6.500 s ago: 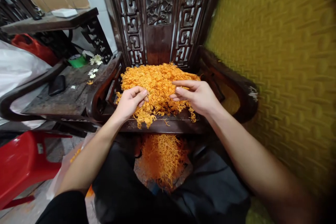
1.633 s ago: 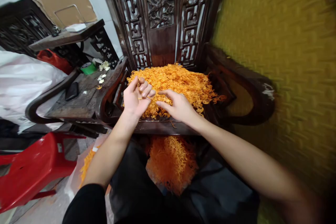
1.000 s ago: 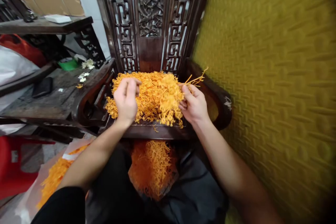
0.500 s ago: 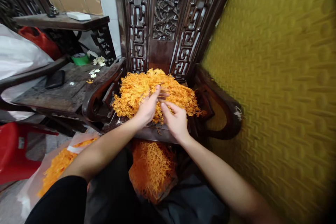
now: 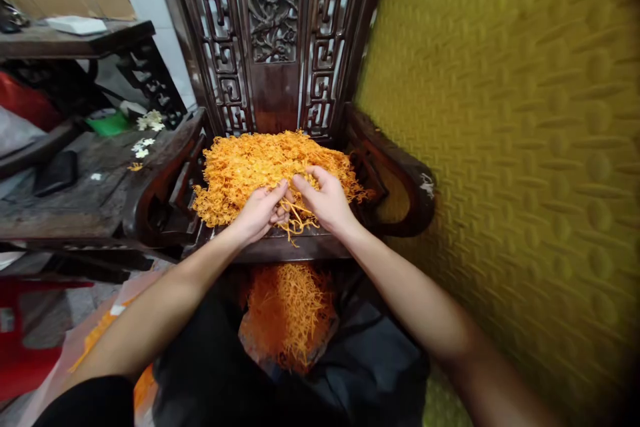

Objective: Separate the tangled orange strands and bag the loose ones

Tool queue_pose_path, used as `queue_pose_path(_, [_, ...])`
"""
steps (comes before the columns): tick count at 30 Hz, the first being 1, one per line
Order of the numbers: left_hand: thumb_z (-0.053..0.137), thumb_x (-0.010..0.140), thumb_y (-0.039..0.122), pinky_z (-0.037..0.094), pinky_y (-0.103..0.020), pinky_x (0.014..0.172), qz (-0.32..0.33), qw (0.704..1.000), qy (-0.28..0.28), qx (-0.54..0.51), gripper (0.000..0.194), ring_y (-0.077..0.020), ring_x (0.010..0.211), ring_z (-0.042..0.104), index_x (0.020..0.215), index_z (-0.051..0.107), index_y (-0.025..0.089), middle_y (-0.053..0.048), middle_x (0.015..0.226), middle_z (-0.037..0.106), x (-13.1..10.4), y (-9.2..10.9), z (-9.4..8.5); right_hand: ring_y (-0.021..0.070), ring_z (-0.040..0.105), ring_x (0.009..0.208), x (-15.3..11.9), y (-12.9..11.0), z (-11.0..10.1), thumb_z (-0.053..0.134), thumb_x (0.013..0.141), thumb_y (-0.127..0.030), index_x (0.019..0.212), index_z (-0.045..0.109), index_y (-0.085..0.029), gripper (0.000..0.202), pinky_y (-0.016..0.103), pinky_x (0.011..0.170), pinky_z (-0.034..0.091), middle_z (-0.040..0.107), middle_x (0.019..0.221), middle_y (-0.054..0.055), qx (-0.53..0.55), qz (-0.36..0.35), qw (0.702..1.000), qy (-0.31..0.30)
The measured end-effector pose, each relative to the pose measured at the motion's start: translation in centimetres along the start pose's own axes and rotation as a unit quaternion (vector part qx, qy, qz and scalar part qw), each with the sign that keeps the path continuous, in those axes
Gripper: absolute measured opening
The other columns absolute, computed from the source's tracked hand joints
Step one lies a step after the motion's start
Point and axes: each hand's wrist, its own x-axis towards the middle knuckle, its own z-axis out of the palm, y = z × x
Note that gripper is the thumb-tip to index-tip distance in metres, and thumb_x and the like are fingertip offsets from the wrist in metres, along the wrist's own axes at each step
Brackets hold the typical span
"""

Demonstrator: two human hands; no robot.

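A big heap of thin, tangled orange strands, branching and plastic-looking, lies on the seat of a dark carved wooden chair. Over the front of the heap my left hand is closed, thumb pressed to its fingers, on a few orange strands that dangle past the seat's front edge. My right hand meets it from the right, its thumb and fingertips curled in at the same strands. Parts of the fingertips' hold are too small to make out.
Between my legs is a clear bag of orange strands. Another bag sits at lower left near a red stool. On the left chair are green tape, a dark phone-like object and white flower-like pieces. A yellow textured wall rises right.
The view has shifted, so the scene sits further left. My hands have come back from over the heap to its front edge, and loose orange strands now hang between them.
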Motion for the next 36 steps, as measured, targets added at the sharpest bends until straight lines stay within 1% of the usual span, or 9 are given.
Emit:
queue_pose_path(3, [0.075,0.085,0.055,0.025,-0.018,0.041,-0.012,0.999,-0.036,-0.008,0.051,-0.0038,0.036,0.031,0.062,0.054,0.015,0.007,0.042,0.038,-0.4,0.2,0.0,0.0092,0.039,0.049,0.5,0.4,-0.1,0.071,0.079,-0.072,0.086,0.057,-0.022,0.052,0.023,0.045,0.033,0.044,0.056,-0.007,0.019,-0.012,0.997,0.073])
queue_pose_path(7, [0.073,0.088,0.049,0.021,-0.018,0.038,-0.047,0.994,-0.094,-0.029,0.049,-0.0038,0.034,0.026,0.059,0.050,0.016,0.008,0.040,0.034,-0.7,0.5,0.4,0.0078,0.030,0.040,1.8,1.1,-0.8,0.074,0.077,-0.072,0.082,0.048,-0.026,0.053,0.023,0.039,0.025,0.036,0.050,-0.010,0.127,0.012,0.984,0.124])
queue_pose_path(15, [0.071,0.090,0.047,0.020,-0.017,0.037,-0.105,0.988,-0.108,-0.042,0.051,-0.0037,0.033,0.024,0.057,0.047,0.017,0.008,0.038,0.030,-0.5,1.0,-0.3,0.0097,0.041,0.044,3.6,3.3,-1.7,0.069,0.083,-0.069,0.083,0.048,-0.025,0.049,0.025,0.043,0.041,0.039,0.053,-0.009,0.082,-0.018,0.981,0.174])
queue_pose_path(20, [0.069,0.091,0.046,0.020,-0.017,0.036,-0.126,0.983,-0.125,-0.043,0.049,-0.0041,0.033,0.024,0.057,0.049,0.017,0.008,0.038,0.030,-0.9,1.1,-0.8,0.0092,0.048,0.053,4.5,4.3,-2.8,0.076,0.076,-0.067,0.082,0.052,-0.022,0.051,0.026,0.045,0.049,0.049,0.070,-0.005,0.090,0.000,0.973,0.215])
queue_pose_path(22, [0.067,0.092,0.045,0.019,-0.017,0.037,-0.127,0.982,-0.132,-0.040,0.049,-0.0045,0.033,0.023,0.056,0.049,0.017,0.007,0.038,0.029,-1.2,1.4,-1.1,0.0087,0.048,0.051,5.0,4.5,-3.6,0.078,0.076,-0.062,0.083,0.053,-0.022,0.048,0.027,0.048,0.051,0.048,0.067,-0.006,0.100,0.008,0.973,0.206])
queue_pose_path(26, [0.068,0.091,0.044,0.022,-0.019,0.038,-0.106,0.984,-0.141,-0.010,0.052,-0.0050,0.034,0.025,0.052,0.048,0.016,0.006,0.038,0.028,-2.3,2.6,-2.3,0.0079,0.047,0.047,5.7,4.5,-6.1,0.076,0.083,-0.057,0.082,0.048,-0.023,0.044,0.025,0.051,0.053,0.042,0.057,-0.011,0.131,0.001,0.951,0.280])
queue_pose_path(28, [0.069,0.091,0.044,0.023,-0.020,0.039,-0.092,0.987,-0.134,0.013,0.053,-0.0050,0.034,0.027,0.050,0.048,0.016,0.005,0.037,0.030,-2.7,3.1,-3.0,0.0085,0.053,0.051,5.2,4.1,-6.9,0.079,0.080,-0.058,0.082,0.047,-0.023,0.048,0.024,0.053,0.054,0.049,0.060,-0.009,0.156,0.028,0.954,0.254])
queue_pose_path(33, [0.070,0.089,0.047,0.024,-0.019,0.040,-0.078,0.990,-0.111,0.043,0.052,-0.0056,0.036,0.031,0.053,0.053,0.014,0.002,0.039,0.037,-2.7,3.2,-3.9,0.0138,0.067,0.074,2.2,2.5,-4.8,0.090,0.067,-0.054,0.093,0.062,-0.019,0.052,0.027,0.057,0.058,0.071,0.096,0.006,0.194,0.078,0.978,0.004])
queue_pose_path(36, [0.072,0.087,0.049,0.024,-0.019,0.041,-0.070,0.992,-0.096,0.046,0.050,-0.0055,0.036,0.031,0.055,0.056,0.013,0.003,0.040,0.037,-2.4,3.0,-4.1,0.0101,0.054,0.060,0.8,1.1,-2.9,0.088,0.070,-0.054,0.114,0.070,-0.021,0.058,0.023,0.045,0.049,0.060,0.073,-0.003,0.213,0.085,0.973,-0.020])
